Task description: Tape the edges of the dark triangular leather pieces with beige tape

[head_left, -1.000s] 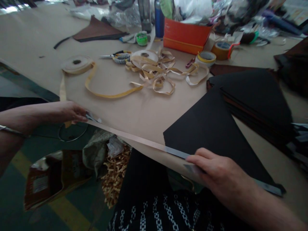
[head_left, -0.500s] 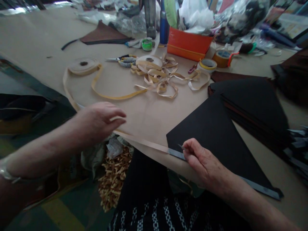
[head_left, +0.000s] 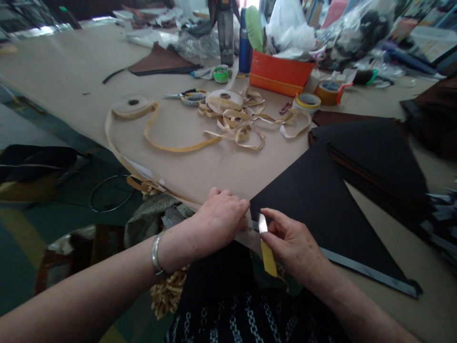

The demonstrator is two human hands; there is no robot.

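Pinching a thin, light, floppy tan strip (head_left: 268, 258) near its end, the right hand (head_left: 296, 243) is closed; the curled left hand (head_left: 219, 219) presses just beside it.

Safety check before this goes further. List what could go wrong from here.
The shiny sliver pinched in the right hand, possibly a blade, sits right beside the left hand, so a slip could nick its fingers. The tan tape loops loosely over the table edge from its roll and might snag. The black panel looks unclamped, so it could shift out of line.
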